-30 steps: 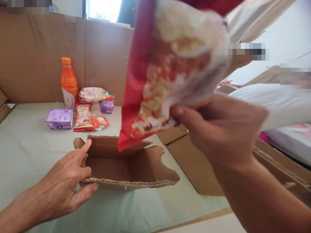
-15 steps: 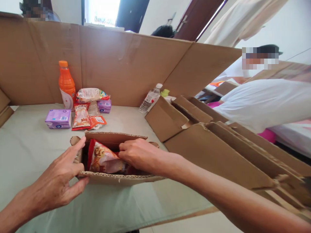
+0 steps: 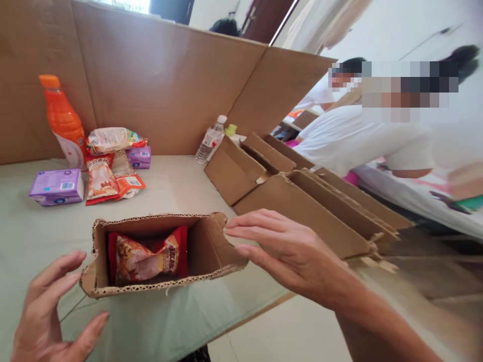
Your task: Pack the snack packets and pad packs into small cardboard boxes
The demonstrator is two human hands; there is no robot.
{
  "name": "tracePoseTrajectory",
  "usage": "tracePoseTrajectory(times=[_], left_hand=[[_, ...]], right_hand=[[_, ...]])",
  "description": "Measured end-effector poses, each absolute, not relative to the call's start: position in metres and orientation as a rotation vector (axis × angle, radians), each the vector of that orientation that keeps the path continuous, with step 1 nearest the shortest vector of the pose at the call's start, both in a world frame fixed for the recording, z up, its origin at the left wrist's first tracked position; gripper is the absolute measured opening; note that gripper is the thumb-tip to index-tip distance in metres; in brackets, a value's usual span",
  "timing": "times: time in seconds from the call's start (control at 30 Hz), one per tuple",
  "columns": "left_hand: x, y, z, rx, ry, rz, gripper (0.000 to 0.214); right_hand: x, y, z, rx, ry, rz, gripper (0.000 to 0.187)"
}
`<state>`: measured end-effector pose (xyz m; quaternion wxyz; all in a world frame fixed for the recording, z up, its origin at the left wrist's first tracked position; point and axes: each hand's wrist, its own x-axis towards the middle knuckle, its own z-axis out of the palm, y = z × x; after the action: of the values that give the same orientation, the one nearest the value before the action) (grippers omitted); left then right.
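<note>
An open cardboard box (image 3: 217, 241) stands on the pale green table in front of me. Inside it lies a red and white snack packet (image 3: 147, 256), toward the left end. My left hand (image 3: 56, 311) is just off the box's left end, fingers spread and holding nothing. At the box's right end, my right hand (image 3: 279, 246) has its fingers stretched out by the flap; whether they touch it I cannot tell. Behind the box are another red snack packet (image 3: 101, 178), an orange packet (image 3: 130, 185), a white packet (image 3: 111, 140) and two purple tissue packs (image 3: 56, 187).
An orange drink bottle (image 3: 68, 125) stands at the back left, a clear water bottle (image 3: 210, 141) further right. Several cardboard boxes (image 3: 298, 216) line the right side. A cardboard wall (image 3: 169, 80) closes the back. A person in white (image 3: 362, 136) is at the right.
My right hand has come out of the box, letting go of the snack packet, and moved to its right end. My left hand has drawn back from the left end. The view has shifted right.
</note>
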<state>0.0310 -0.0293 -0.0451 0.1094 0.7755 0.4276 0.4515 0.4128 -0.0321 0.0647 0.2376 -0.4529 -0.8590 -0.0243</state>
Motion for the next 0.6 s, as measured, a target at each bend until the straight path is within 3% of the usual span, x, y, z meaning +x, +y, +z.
tracePoseTrajectory(times=[0.17, 0.27, 0.37, 0.5, 0.6], left_hand=[[0.051, -0.025, -0.044, 2.143, 1.128, 1.383, 0.057], [0.061, -0.022, -0.035, 2.287, 1.103, 1.345, 0.042], [0.065, -0.023, -0.03, 2.467, 1.094, 1.287, 0.033], [0.063, -0.026, -0.031, 2.392, 1.089, 1.245, 0.039], [0.059, -0.028, -0.03, 2.358, 1.041, 1.153, 0.033]], right_hand=[[0.389, -0.002, 0.066, -1.182, -2.625, 0.167, 0.037], [0.386, 0.022, 0.062, -1.191, -2.604, 0.189, 0.042], [0.396, 0.025, 0.053, -1.221, -2.459, 0.132, 0.034], [0.417, -0.007, 0.043, -1.331, -2.242, -0.032, 0.022], [0.422, -0.03, 0.042, -1.378, -2.242, 0.02, 0.021]])
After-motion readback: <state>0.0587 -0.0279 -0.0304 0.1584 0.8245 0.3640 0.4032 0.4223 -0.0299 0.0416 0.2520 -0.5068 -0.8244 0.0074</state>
